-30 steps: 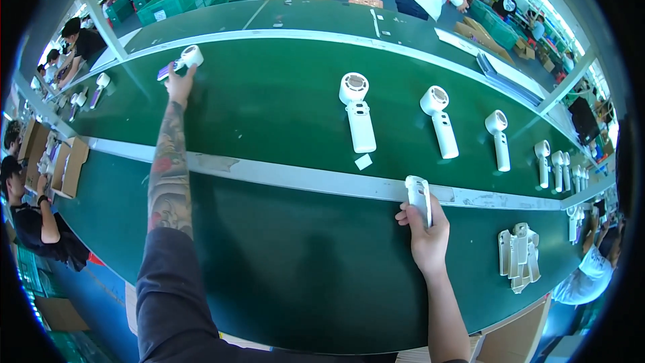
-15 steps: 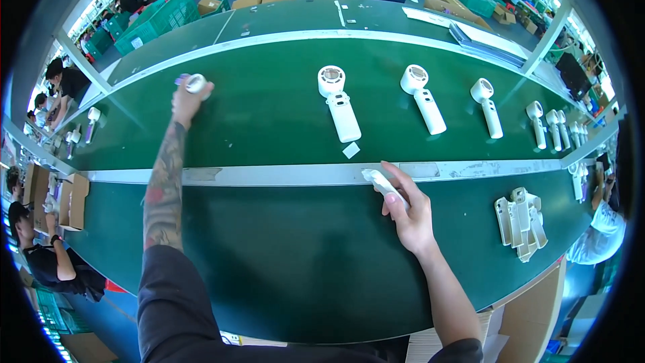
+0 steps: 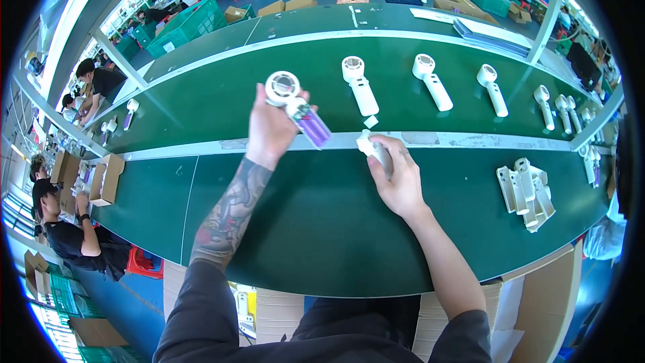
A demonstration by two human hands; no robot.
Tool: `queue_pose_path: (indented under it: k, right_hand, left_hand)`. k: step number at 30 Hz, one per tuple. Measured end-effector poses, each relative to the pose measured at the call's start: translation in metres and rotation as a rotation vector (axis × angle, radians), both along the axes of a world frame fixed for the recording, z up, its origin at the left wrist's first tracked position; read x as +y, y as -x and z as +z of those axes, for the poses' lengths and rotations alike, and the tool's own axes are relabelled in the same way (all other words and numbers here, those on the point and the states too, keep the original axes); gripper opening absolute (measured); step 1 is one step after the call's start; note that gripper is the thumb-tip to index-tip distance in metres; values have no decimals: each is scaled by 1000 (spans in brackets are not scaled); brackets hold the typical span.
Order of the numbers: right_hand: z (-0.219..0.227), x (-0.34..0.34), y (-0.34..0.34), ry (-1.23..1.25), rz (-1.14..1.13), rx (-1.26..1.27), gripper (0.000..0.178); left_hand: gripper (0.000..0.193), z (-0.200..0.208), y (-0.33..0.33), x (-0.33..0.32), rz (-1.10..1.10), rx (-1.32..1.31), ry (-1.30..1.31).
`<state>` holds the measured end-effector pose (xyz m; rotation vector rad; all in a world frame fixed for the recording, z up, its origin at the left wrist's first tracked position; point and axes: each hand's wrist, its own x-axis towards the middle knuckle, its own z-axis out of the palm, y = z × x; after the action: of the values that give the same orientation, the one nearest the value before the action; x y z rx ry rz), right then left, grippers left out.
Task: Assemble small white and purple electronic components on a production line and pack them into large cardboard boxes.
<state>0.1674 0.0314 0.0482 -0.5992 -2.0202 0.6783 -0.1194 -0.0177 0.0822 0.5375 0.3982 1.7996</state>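
Note:
My left hand [image 3: 272, 128] is closed around a white handheld fan [image 3: 281, 86] with a round head. The fan's handle is uncovered, showing a purple battery [image 3: 313, 129] and a bit of green circuit board. To its right, my right hand [image 3: 402, 180] grips a white handle shell [image 3: 378, 152] near the pale rail; the fingers hide part of it. Fan and shell are apart. Beyond my right hand, a small white square [image 3: 371, 122] lies close to a white fan [image 3: 363, 92] on the green belt.
More white fans [image 3: 434, 83] line the belt toward the right. A pile of white handle shells [image 3: 526, 195] lies on the green table [image 3: 302, 242] at right. A metal rail [image 3: 470, 140] divides table and belt. Co-workers sit at left near an open cardboard box [image 3: 107, 180].
My left hand has come back from the belt's far left toward the middle, bringing the fan near the shell. The right hand still holds the shell. The whole view has shifted.

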Motion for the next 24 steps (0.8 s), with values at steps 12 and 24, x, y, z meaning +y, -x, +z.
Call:
queue_pose_path:
  k: [12, 24]
  right_hand:
    - [-19, -5, -17, -122, -127, -142, 49]
    - [-15, 6, -12, 647, 145, 155, 54]
  left_hand:
    - [54, -35, -136, 11, -73, 12, 86]
    - [57, -26, -139, 5, -34, 713, 48]
